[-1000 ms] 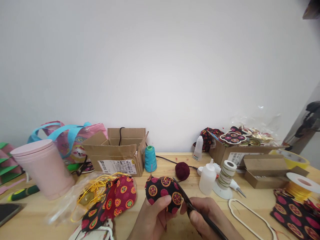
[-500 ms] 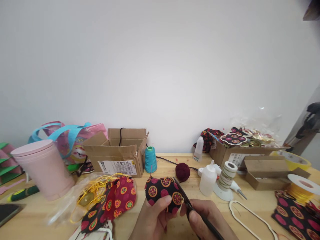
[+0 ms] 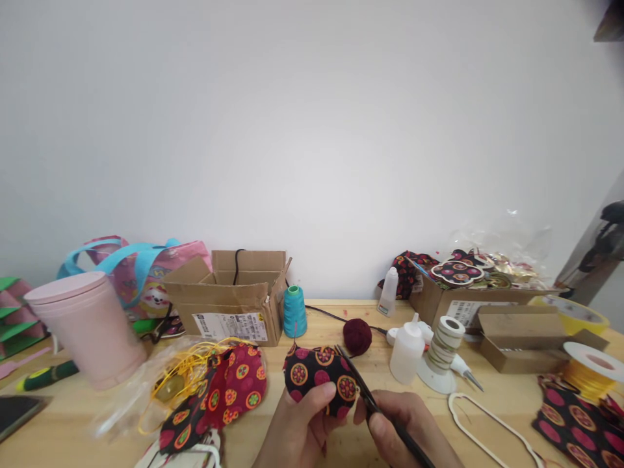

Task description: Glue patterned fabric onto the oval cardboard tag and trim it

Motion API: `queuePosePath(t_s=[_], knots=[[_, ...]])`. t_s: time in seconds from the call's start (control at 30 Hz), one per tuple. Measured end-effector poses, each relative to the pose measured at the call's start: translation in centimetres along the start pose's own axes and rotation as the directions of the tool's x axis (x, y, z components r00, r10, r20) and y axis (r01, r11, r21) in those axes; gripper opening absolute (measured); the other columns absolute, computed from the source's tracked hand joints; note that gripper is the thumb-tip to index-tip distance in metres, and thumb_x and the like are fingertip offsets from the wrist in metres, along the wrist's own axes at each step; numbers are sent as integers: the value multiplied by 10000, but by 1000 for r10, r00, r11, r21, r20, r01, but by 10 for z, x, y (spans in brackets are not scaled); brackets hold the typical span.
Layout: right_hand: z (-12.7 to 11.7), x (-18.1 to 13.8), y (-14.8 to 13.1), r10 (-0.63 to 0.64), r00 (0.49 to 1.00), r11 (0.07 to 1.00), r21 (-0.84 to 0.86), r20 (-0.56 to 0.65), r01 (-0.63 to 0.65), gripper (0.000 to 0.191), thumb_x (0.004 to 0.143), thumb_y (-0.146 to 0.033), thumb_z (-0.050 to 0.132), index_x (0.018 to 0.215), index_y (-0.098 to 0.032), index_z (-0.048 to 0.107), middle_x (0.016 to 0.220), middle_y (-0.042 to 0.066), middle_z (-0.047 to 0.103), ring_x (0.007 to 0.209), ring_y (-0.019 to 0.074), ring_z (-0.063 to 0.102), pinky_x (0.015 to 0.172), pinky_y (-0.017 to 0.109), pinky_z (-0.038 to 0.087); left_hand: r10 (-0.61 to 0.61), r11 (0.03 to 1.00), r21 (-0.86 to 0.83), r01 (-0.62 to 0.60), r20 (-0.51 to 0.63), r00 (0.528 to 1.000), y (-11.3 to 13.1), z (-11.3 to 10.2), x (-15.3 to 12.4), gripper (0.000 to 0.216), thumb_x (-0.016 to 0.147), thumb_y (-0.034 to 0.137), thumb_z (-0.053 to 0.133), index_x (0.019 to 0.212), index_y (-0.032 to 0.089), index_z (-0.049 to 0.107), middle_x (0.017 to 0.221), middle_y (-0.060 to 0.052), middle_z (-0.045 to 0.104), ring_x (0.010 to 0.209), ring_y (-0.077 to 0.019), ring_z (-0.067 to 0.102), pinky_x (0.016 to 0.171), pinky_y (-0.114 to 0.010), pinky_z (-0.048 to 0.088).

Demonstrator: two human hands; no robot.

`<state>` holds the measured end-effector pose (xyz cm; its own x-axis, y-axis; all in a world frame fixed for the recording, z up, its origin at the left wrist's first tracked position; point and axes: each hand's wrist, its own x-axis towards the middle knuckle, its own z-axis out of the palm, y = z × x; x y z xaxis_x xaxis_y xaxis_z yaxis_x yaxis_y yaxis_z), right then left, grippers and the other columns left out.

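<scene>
My left hand (image 3: 312,416) is closed round a small padded fabric piece (image 3: 319,376), black with magenta dots and orange flower rounds. The thumb presses on its front face, and the other fingers are behind it, partly hidden. My right hand (image 3: 394,419) grips a long, slim black tweezers-like tool (image 3: 355,374), slanting up to the left. Its tip lies along the right upper edge of the fabric piece. The right fingertips are close to the lower right edge of the piece, where a bit of pale trim shows. A dark red yarn ball (image 3: 357,336) sits just behind.
Left are patterned fabric (image 3: 244,380), yellow cord (image 3: 182,370), a pink bin (image 3: 88,331) and an open carton (image 3: 229,299). A turquoise thread cone (image 3: 294,313) stands behind my hands. To the right are a white squeeze bottle (image 3: 407,351), ribbon spools (image 3: 443,344) and a filled box (image 3: 439,302).
</scene>
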<state>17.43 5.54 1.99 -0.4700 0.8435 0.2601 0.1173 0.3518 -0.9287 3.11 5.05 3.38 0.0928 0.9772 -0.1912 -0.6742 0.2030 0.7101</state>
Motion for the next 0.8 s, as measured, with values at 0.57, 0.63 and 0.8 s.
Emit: queuePosePath(t_s=[0.57, 0.63, 0.8], knots=[[-6, -3, 12, 87, 996, 991, 106, -6, -86, 588, 627, -704, 441, 861, -177, 559, 545, -51, 314, 472, 101, 299, 440, 229, 304, 87, 985, 155, -69, -113, 990, 14, -11, 6, 212, 549, 155, 702, 750, 136, 639, 673, -51, 706, 612, -172, 632, 576, -271, 507], [-7, 0, 17, 73, 997, 990, 116, 14, -74, 612, 597, -729, 440, 881, -199, 553, 553, -49, 316, 482, 108, 314, 446, 228, 308, 102, 984, 156, -84, -110, 989, 14, -12, 8, 200, 549, 167, 708, 733, 139, 636, 646, -39, 700, 582, -160, 627, 536, -248, 495], [-6, -2, 16, 68, 997, 998, 4, -30, -68, 540, 727, -652, 351, 936, -182, 513, 586, -48, 291, 474, 96, 254, 410, 219, 225, 84, 988, 137, -78, -41, 996, 12, -13, 8, 153, 623, 182, 663, 769, 155, 623, 720, -44, 706, 683, -188, 639, 607, -282, 498]])
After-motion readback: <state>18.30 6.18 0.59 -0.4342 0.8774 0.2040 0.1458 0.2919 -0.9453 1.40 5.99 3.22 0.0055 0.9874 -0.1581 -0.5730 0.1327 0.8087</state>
